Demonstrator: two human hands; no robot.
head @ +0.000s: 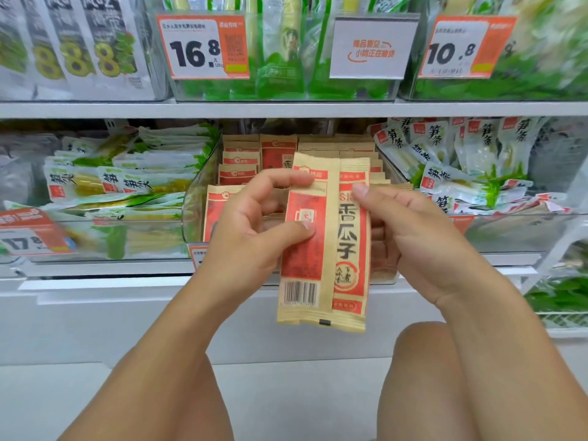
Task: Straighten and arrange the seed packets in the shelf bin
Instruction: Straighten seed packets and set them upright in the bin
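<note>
On a shop shelf the clear bin (pixel 197 198) lies just beyond two upright packets (pixel 321 246), long axes vertical, pinched by the left hand (pixel 254 230) and right hand (pixel 410 230) alike, so neither is nearer.

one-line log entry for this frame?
left hand: holds back-side packet | right hand: holds front-side packet | packets: overlapped, upright, before bin | placed: no
</note>
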